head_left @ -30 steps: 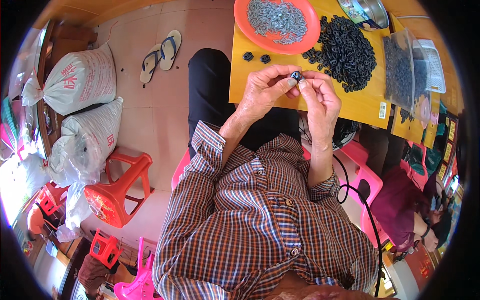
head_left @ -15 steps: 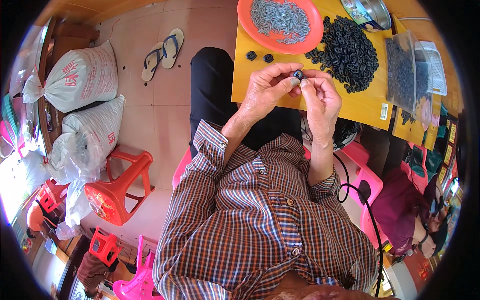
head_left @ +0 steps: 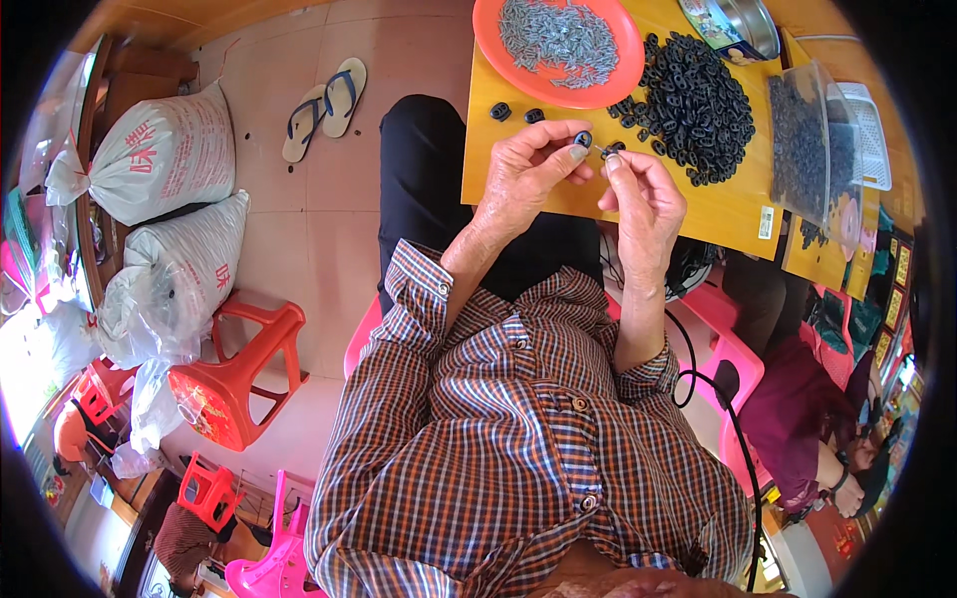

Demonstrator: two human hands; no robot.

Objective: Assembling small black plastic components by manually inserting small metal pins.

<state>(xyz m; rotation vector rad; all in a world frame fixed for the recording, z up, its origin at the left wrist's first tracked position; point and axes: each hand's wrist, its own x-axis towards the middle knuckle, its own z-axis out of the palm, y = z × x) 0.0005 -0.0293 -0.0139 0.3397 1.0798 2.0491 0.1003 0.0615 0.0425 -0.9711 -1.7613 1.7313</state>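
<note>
Away from the left hand, the right hand had shifted since the earlier frame, so that a narrow gap lay between fingertips that were then close together. From the left, two loose black oval pieces, plastic by their look, lay side by side but apart on the yellow wooden table, just beyond the left hand. That hand was closed at the tips, thumb and forefinger pinching a small glossy black rounded piece with a bluish shine, held up over the table near its front edge, while the other fingers curled loosely. Farther back, a round red dish held a spread of slim grey metallic-looking pins. To the right of the gap, the right thumb and forefinger were also closed, on a small dark part mostly covered by the fingers; something thin seemed to point from it toward the left hand, too small to make out. Beyond lay a broad heap of black oval pieces, and past it an open metal tin with a coloured side. The step in hand looked like close fingertip work on a single piece; whether the two held parts belonged together could not be told. The next move seemed to call for a steady left pinch and careful alignment by the right.
</note>
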